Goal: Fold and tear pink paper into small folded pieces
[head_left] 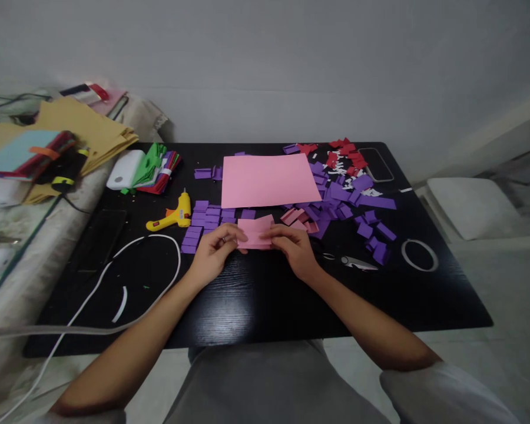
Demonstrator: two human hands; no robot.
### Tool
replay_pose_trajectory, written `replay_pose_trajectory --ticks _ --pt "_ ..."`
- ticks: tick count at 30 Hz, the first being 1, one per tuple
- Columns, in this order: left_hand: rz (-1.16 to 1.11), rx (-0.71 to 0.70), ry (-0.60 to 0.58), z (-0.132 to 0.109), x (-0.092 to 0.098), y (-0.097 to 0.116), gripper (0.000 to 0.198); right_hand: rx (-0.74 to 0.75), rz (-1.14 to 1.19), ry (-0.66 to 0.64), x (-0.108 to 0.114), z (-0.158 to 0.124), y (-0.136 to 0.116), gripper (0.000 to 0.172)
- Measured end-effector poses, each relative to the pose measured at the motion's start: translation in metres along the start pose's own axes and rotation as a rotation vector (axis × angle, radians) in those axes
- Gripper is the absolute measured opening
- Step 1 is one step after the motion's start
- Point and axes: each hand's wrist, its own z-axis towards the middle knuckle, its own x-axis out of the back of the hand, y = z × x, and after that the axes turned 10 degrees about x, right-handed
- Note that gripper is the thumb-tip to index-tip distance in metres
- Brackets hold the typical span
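Note:
Between my two hands a small piece of folded pink paper [255, 229] is held just above the near middle of the table. My left hand [215, 247] pinches its left end, and my right hand [295, 246] grips the right end with thumb and fingers. Beyond it lies a large pink sheet [269, 179], flat over some purple pieces. A few small folded pink pieces [299, 219] rest just past my right hand. Rows of folded purple pieces [205, 219] sit beyond my left hand.
Left of the purple rows lies a yellow glue gun [171, 215]. A white cable [176, 253] loops across the table's left side. Scissors [355, 262] and a ring of tape [419, 255] lie at right, near scattered purple pieces and red scraps [348, 154]. A dark phone [101, 240] lies at left.

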Motion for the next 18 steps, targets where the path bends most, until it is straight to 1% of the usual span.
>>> replay_pose_trajectory --ticks 2,5,6,8,12,15,18 --pt "0.029 -0.058 -0.016 -0.002 0.0 0.001 0.017 0.026 -0.016 0.015 -0.003 -0.001 0.0 0.014" --pt "0.039 -0.112 -0.025 -0.004 -0.003 0.001 0.019 0.049 -0.014 0.042 -0.007 -0.003 0.001 0.027" --pt "0.033 -0.118 -0.027 -0.004 -0.004 0.0 0.02 0.057 -0.013 0.043 -0.008 -0.003 0.002 0.029" --pt "0.003 -0.107 -0.008 -0.004 -0.007 -0.002 0.02 0.078 -0.031 0.041 -0.008 -0.004 0.003 0.027" --pt "-0.055 -0.034 0.059 -0.002 -0.01 -0.006 0.024 0.092 -0.09 0.016 -0.007 -0.006 0.004 0.022" --pt "-0.016 -0.018 0.067 -0.003 -0.011 -0.007 0.029 0.089 -0.104 0.017 -0.008 -0.008 0.003 0.021" --pt "0.067 -0.043 0.12 -0.004 -0.012 -0.006 0.021 0.114 -0.121 0.051 -0.01 -0.008 0.002 0.018"
